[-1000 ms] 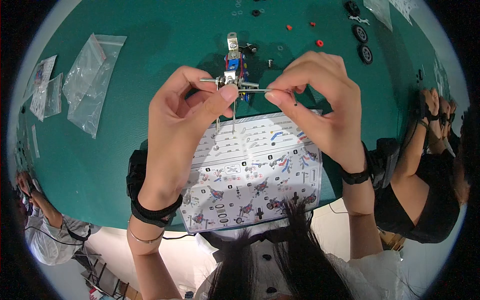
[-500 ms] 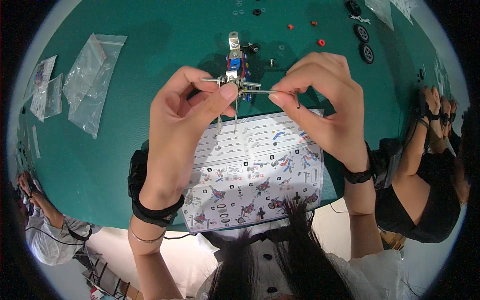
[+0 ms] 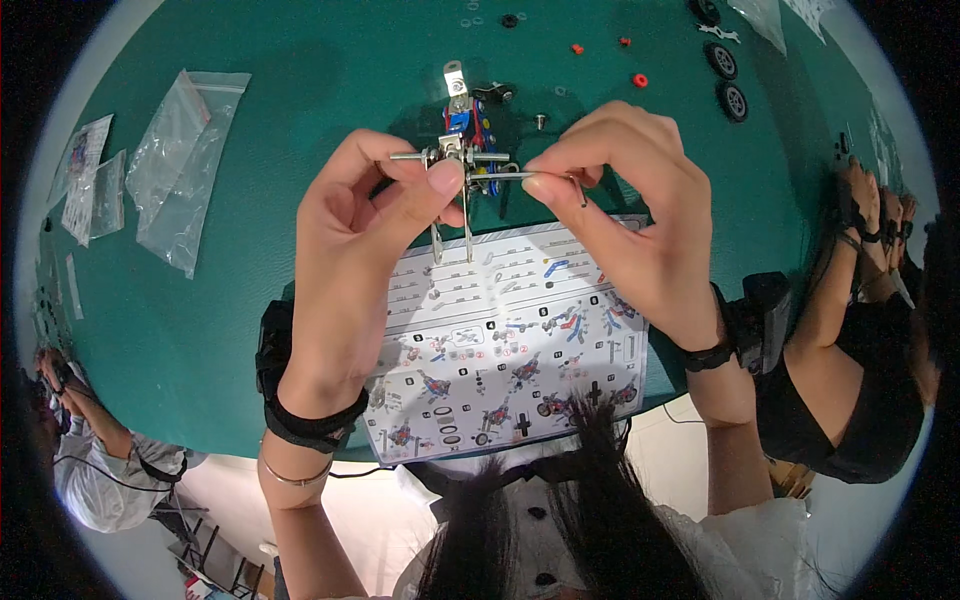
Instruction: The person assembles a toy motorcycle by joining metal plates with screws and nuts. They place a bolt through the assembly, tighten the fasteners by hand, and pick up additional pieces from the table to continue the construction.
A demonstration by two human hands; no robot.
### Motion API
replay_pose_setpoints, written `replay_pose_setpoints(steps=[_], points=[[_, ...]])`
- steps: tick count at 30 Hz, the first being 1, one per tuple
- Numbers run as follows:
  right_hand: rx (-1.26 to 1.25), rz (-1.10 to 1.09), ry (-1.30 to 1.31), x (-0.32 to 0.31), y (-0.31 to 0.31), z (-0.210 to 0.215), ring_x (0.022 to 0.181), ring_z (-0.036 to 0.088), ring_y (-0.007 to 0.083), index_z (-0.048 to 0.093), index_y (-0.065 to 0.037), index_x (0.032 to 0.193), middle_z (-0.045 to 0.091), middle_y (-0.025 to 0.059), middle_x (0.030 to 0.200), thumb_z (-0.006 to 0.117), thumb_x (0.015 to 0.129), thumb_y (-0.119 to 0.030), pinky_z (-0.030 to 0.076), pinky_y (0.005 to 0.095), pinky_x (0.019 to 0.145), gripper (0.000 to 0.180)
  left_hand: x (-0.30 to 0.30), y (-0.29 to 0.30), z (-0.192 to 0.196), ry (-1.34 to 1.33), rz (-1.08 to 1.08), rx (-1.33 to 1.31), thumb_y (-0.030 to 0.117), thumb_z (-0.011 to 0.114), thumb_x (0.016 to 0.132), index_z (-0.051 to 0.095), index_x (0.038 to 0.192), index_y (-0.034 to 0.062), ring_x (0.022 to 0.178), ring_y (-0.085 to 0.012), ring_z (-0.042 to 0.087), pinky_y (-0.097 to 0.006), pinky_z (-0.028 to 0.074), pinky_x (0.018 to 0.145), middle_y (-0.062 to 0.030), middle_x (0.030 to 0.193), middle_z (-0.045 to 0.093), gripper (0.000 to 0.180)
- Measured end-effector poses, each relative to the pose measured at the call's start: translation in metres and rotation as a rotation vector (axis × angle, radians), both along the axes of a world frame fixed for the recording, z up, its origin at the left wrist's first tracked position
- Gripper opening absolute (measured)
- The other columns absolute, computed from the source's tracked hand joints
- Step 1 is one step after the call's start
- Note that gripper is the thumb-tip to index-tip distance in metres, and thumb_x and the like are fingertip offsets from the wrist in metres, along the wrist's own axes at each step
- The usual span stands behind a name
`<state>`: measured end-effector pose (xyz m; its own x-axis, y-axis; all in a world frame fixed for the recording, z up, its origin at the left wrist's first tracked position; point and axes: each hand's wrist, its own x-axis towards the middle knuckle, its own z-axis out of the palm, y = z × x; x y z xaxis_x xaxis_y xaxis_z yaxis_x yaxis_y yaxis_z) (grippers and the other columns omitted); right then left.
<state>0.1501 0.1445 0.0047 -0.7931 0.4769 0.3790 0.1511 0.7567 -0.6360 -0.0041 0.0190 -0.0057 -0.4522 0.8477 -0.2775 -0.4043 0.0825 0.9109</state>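
Observation:
A small metal construction model with silver strips and blue and red parts is held above the green table. My left hand pinches its left side between thumb and fingers. My right hand grips a thin bent metal tool whose tip meets the model's right side. Under both hands lies a printed instruction sheet with coloured step drawings.
Clear plastic bags lie at the left. Small red pieces, black wheels, a screw and washers are scattered at the back. Another person's arm rests at the right edge; another person sits at the lower left.
Both hands have stayed nearly in place on the model. The right fingers shifted slightly on the tool.

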Motion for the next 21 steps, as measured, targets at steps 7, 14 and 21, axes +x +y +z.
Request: replay_pose_setpoints(steps=[7, 14, 21], points=[[0.246, 0.03, 0.105, -0.002, -0.001, -0.007, 0.074, 0.053, 0.0199, 0.067, -0.006, 0.081, 0.06, 0.0043, 0.081, 0.078, 0.064, -0.002, 0.041, 0.0294, 0.068, 0.022, 0.0, -0.003, -0.002, 0.016, -0.002, 0.017, 0.008, 0.065, 0.086, 0.055, 0.092, 0.0052, 0.077, -0.011, 0.056, -0.024, 0.043, 0.073, -0.001, 0.084, 0.057, 0.012], [0.625, 0.091, 0.29, -0.004, 0.018, -0.026, 0.076, 0.052, 0.0194, 0.065, -0.01, 0.091, 0.055, -0.0002, 0.084, 0.065, 0.063, -0.015, 0.038, 0.0316, 0.066, 0.028, 0.0, -0.003, -0.001, 0.017, -0.024, 0.016, 0.009, 0.061, 0.089, 0.056, 0.096, 0.005, 0.078, -0.0099, 0.053, -0.023, 0.041, 0.073, -0.0008, 0.086, 0.056, 0.009], [0.513, 0.013, 0.017, 0.0, 0.002, -0.012, 0.068, 0.052, 0.015, 0.065, -0.013, 0.09, 0.055, -0.0015, 0.076, 0.067, 0.064, -0.016, 0.036, 0.0307, 0.061, 0.026, 0.0, -0.001, -0.002, -0.001, -0.016, 0.017, 0.007, 0.072, 0.081, 0.054, 0.088, 0.0057, 0.077, -0.012, 0.06, -0.024, 0.046, 0.074, -0.0044, 0.085, 0.061, 0.019]])
